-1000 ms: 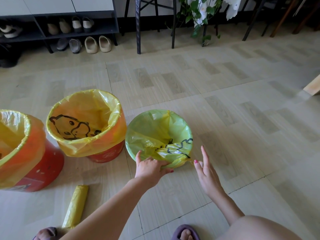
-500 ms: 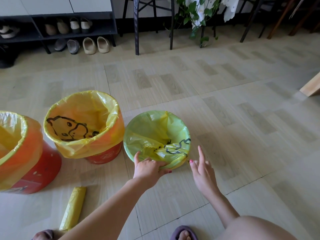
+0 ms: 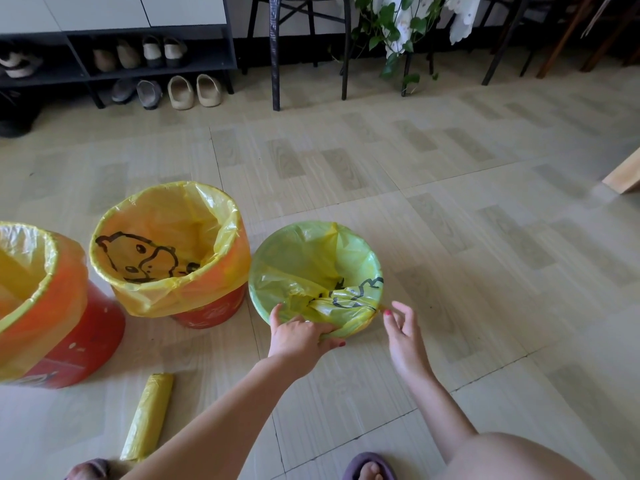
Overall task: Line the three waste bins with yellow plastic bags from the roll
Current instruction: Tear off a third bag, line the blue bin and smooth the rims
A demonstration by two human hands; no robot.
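Three bins stand in a row on the floor. The small green bin point(image 3: 273, 299) on the right holds a yellow bag point(image 3: 339, 306) with black print, folded over its near rim. My left hand point(image 3: 299, 336) grips that bag's edge at the near rim. My right hand point(image 3: 401, 323) is at the rim's right side, thumb and forefinger pinching a corner of the bag. The middle red bin point(image 3: 207, 311) and the left red bin point(image 3: 69, 344) each have a yellow bag turned over the rim. The yellow bag roll point(image 3: 149, 417) lies on the floor by my left foot.
A shoe rack point(image 3: 114, 60) with several shoes lines the back wall. Black stool legs point(image 3: 275, 64) and a trailing plant point(image 3: 394, 32) stand behind the bins. A wooden corner point(image 3: 623, 174) juts in at the right. My slippered feet point(image 3: 369, 467) are at the bottom edge.
My right hand has moved from open beside the green bin up to its right rim and closed its fingertips on the bag's corner. My left hand has kept its grip.
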